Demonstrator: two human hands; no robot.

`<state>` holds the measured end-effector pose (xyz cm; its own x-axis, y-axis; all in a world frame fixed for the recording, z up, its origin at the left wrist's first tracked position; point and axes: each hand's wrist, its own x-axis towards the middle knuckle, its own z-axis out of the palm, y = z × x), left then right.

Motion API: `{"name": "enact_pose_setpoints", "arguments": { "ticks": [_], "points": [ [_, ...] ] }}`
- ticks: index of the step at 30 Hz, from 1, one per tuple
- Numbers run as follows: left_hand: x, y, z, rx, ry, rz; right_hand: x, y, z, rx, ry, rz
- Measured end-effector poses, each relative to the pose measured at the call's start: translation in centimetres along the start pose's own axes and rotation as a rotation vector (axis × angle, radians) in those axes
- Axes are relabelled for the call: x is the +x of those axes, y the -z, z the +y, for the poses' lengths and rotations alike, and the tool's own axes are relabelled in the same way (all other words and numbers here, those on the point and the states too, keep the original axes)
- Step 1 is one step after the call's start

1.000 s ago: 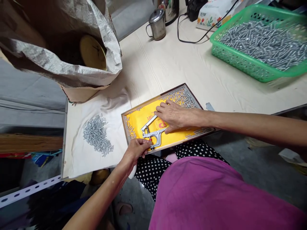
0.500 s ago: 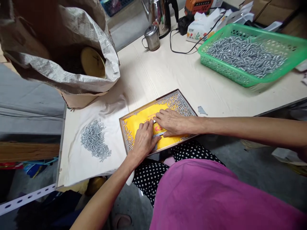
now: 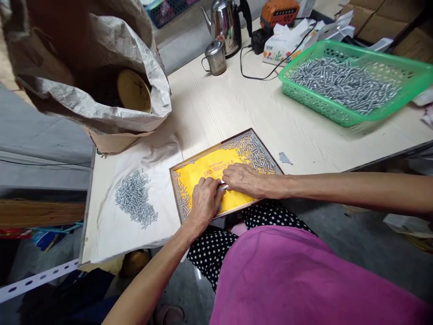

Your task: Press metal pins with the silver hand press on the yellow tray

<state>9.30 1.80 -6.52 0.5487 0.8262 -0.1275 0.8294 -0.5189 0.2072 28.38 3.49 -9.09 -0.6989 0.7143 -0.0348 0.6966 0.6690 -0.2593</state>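
A shallow wooden tray [image 3: 174, 177] with a yellow printed sheet [image 3: 203, 169] rests at the table's near edge over my lap. Small silver metal pins [image 3: 252, 149] fill its far right corner and line its left side. My left hand [image 3: 204, 201] is curled over silver hand pliers [image 3: 223, 187], of which only a sliver shows between my hands. My right hand [image 3: 245, 179] lies next to it on the sheet, fingers bent and pinching at the tool's tip.
A pile of the same pins [image 3: 135, 198] lies on a white cloth [image 3: 111, 225] to the left. A grey sack [image 3: 94, 67] stands behind it. A green basket [image 3: 352, 81] full of pins sits far right, with a steel mug [image 3: 215, 56], kettle [image 3: 227, 22] and cable behind.
My left hand moved up from the tray's near edge and closed over the pliers, which lay in plain sight a second ago. My right hand drew back toward me. The view tilted up.
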Motion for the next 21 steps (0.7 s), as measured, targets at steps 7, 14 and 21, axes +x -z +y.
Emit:
{"name": "enact_pose_setpoints", "arguments": {
  "ticks": [7,14,21],
  "points": [
    [-2.4,-2.5,-0.2,0.003,-0.116,0.272,1.3,0.6,2.8,-0.087,0.028,0.088],
    [-3.7,-2.5,0.0,-0.053,-0.174,0.352,3.9,0.8,4.2,-0.155,0.143,0.266],
    [-5.3,1.8,-12.3,0.169,0.458,0.622,0.7,-0.8,-0.4,0.085,0.114,0.150]
  ]
}}
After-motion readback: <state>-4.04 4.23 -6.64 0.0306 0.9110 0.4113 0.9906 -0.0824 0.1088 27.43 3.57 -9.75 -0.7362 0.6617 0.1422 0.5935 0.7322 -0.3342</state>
